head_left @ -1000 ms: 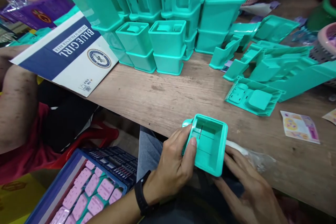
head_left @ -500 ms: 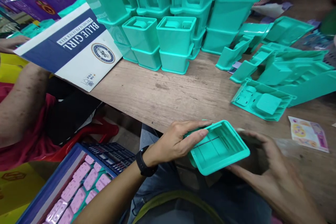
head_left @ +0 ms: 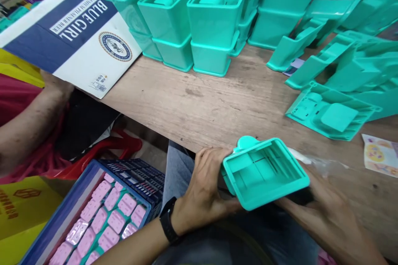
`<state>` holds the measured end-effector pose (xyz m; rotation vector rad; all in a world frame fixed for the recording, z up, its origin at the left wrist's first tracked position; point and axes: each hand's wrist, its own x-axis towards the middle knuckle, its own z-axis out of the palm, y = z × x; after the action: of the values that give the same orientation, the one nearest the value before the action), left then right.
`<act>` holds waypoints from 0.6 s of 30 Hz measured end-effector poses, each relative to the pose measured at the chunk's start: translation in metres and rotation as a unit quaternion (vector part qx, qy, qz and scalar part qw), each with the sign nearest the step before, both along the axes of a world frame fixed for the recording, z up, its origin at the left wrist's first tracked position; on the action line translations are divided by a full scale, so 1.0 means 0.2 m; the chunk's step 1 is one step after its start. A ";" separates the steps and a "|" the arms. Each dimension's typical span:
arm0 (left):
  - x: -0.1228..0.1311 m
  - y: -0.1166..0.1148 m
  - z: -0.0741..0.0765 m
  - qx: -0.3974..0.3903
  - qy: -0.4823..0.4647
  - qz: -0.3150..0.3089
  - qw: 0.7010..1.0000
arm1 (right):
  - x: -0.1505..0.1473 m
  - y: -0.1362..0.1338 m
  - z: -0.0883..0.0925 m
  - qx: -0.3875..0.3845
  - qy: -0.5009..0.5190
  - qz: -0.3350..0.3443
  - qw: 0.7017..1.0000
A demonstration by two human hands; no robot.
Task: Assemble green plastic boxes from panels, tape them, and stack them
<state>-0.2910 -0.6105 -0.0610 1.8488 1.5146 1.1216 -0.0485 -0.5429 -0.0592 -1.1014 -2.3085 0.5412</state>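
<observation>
Box (head_left: 265, 174): green moulded plastic, smooth, rectangular, hollow, rounded rim, thin seam lines inside, a round lug at 11 o'clock; held tilted, open mouth up, over the near edge of the table (head_left: 174, 99). Left hand (head_left: 207, 190): closed about the box at 9 o'clock, fingers along its wall, thumb below the rim; black watch (head_left: 168, 220) at the wrist. Right hand (head_left: 326, 203): at 4 o'clock, loosely curved, close against the box; fingers partly hidden, so whether it grips cannot be told. From the box: tubs (head_left: 214, 20), glossy green, tapered, stacked, at 11; carton (head_left: 77, 35), white and blue printed card, flat-faced, at 10; panel (head_left: 336, 112), green, ribbed, with raised blocks, at 2; sheet (head_left: 381, 153), printed, thin, at 3; crate (head_left: 137, 178), blue plastic, slotted, at 9, holding pink blocks (head_left: 116, 221), rounded and glossy. Table: brown wood grain, scuffed. Changes against half a second ago: left thumb lowered from inside the mouth to beneath the rim; lug now plainly seen; co-worker's forearm (head_left: 37, 120) now at the carton's lower edge.
</observation>
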 end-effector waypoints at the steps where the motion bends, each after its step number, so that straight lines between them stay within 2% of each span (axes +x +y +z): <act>1: 0.00 0.00 0.00 -0.005 0.002 0.004 1.000 | 0.00 0.00 0.00 0.002 -0.004 -0.003 1.000; 14: -0.02 0.04 0.00 0.005 -0.025 -0.009 1.000 | -0.01 -0.01 0.01 0.012 -0.005 -0.050 0.999; 16: -0.02 0.03 0.02 0.005 -0.045 0.000 0.999 | -0.01 0.00 0.02 -0.015 0.019 -0.047 0.999; 18: 0.00 0.01 0.04 0.002 -0.072 0.011 0.997 | -0.04 0.00 0.04 -0.092 0.078 -0.042 0.992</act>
<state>-0.2911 -0.6076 -0.0526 1.7180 1.4548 1.2418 -0.0563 -0.5429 -0.0516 -1.1900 -2.1006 0.7927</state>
